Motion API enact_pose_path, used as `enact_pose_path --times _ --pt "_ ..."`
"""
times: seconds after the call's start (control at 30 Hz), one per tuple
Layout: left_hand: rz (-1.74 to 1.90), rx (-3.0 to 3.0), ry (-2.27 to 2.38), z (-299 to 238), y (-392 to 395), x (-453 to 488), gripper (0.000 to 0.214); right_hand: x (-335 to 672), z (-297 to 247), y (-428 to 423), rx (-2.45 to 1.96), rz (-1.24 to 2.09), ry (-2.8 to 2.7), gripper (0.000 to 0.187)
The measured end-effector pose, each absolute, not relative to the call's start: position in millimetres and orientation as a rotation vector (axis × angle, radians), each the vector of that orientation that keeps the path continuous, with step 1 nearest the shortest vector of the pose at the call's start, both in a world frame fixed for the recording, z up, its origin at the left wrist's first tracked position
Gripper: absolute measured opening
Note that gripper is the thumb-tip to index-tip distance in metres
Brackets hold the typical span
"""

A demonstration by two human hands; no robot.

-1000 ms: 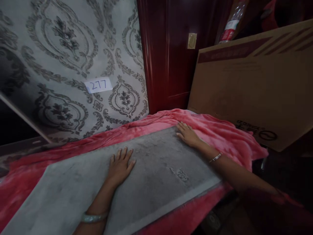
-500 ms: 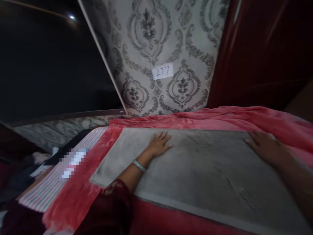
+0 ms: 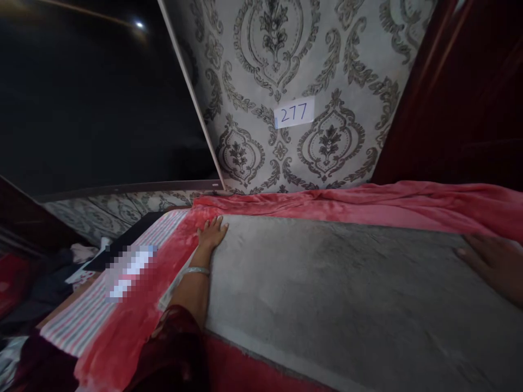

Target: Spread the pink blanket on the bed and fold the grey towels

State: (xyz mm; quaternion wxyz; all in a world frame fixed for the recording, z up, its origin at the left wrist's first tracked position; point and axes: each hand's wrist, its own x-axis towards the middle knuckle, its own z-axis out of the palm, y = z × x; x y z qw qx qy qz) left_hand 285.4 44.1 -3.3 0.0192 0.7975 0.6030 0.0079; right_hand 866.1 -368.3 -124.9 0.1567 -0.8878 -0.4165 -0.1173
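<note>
A grey cloth (image 3: pixel 327 288) lies spread flat over a red plush blanket (image 3: pixel 134 321). My left hand (image 3: pixel 211 234), a bracelet on its wrist, rests open at the cloth's far left corner with the fingers spread. At the far right, my right hand (image 3: pixel 496 264) lies flat near the cloth's far edge. Its fingers are stretched out and slightly blurred, and the picture's edge cuts off the arm. Faint creases run across the cloth between the two hands.
Striped cloth (image 3: pixel 77 321) lies left of the blanket, with a blurred-out patch over it. A large dark screen (image 3: pixel 98 103) stands behind. Patterned wallpaper (image 3: pixel 273 71) carries a paper label (image 3: pixel 294 112) reading 277. Dark red panelling (image 3: pixel 461 120) rises at the right.
My left hand has slid left across the grey cloth to its far left corner. My right hand has moved right along the far edge. The view has shifted slightly.
</note>
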Motion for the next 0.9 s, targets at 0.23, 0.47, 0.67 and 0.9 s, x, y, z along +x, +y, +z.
enact_pose_path --times 0.23,0.47,0.67,0.9 --pt "0.353 2.663 1.905 10.2 26.1 292.6 0.055 809.3 -61.0 -359.9 -2.73 -0.147 -1.038 0.074" --pt "0.173 3.02 0.892 14.9 -42.0 398.7 0.061 672.4 -12.9 -254.8 -2.441 -0.153 -1.688 0.062" --pt "0.031 2.96 0.586 -14.7 -87.2 453.4 0.066 608.4 -31.4 -204.2 -2.183 0.08 -2.005 0.066" --pt "-0.055 2.897 1.125 -1.0 -8.5 365.2 0.062 765.3 -55.7 -328.8 -2.597 0.014 -1.477 0.073"
